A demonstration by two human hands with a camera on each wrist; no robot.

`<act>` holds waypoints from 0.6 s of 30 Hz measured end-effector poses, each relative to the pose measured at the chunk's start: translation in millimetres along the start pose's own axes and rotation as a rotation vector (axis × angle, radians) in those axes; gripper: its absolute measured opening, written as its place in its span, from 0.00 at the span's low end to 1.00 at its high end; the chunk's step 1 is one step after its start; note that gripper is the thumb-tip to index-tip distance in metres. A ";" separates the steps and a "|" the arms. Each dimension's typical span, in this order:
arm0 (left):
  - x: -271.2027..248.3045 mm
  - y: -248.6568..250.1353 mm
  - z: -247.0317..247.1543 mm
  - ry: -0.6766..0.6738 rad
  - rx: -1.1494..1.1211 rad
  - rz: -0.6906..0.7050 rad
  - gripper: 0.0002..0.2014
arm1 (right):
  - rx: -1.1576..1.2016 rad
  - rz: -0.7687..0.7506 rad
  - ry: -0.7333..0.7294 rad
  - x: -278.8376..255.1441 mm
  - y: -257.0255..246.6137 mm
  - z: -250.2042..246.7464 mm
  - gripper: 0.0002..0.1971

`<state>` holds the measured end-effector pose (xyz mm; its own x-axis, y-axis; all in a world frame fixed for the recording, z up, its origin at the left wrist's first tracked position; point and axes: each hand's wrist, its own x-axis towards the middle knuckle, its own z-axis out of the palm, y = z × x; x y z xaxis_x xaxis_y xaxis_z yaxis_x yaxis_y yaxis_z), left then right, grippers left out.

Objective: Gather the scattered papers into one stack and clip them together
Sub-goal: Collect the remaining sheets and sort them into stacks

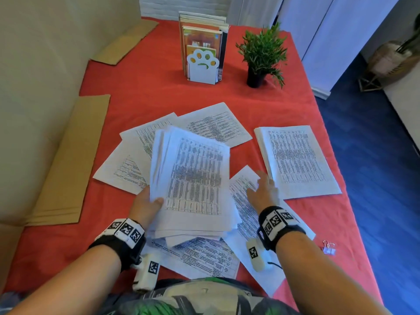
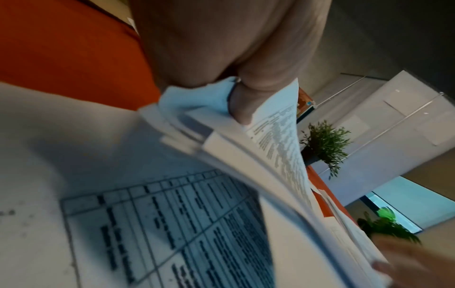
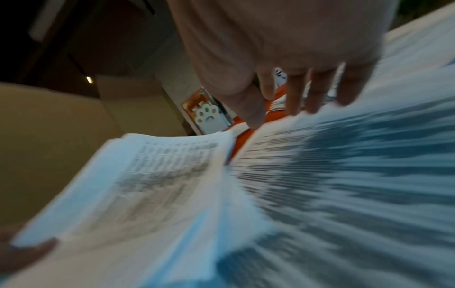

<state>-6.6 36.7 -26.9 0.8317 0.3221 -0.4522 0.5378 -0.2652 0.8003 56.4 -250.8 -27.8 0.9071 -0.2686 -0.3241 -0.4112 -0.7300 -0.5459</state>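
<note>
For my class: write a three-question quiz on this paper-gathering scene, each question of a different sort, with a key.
1. True or false: the left hand holds a bundle of papers lifted off the red table.
2. Multiple choice: where does the binder clip lie? A) on the bundle B) on the table near the person's right forearm C) beside the potted plant
3. Fill in: the right hand, fingers spread, reaches over a loose ____ lying on the table.

Key: 1 true; 2 B; 3 sheet.
</note>
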 end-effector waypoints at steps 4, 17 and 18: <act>5.8 -8.0 -2.8 0.050 0.050 -0.014 0.21 | -0.425 0.128 -0.050 -5.4 24.9 -8.0 0.37; 28.5 -13.8 -38.0 0.302 -0.010 -0.142 0.18 | -0.126 -0.335 -0.251 3.3 10.2 -2.8 0.06; 29.3 -13.6 -38.4 0.307 -0.020 -0.155 0.19 | -0.170 -0.375 -0.260 -2.3 6.7 4.4 0.03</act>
<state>5.1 84.7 -35.9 0.6584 0.6163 -0.4320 0.6491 -0.1745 0.7404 51.2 -252.2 -34.2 0.9286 0.1826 -0.3230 -0.0202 -0.8444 -0.5353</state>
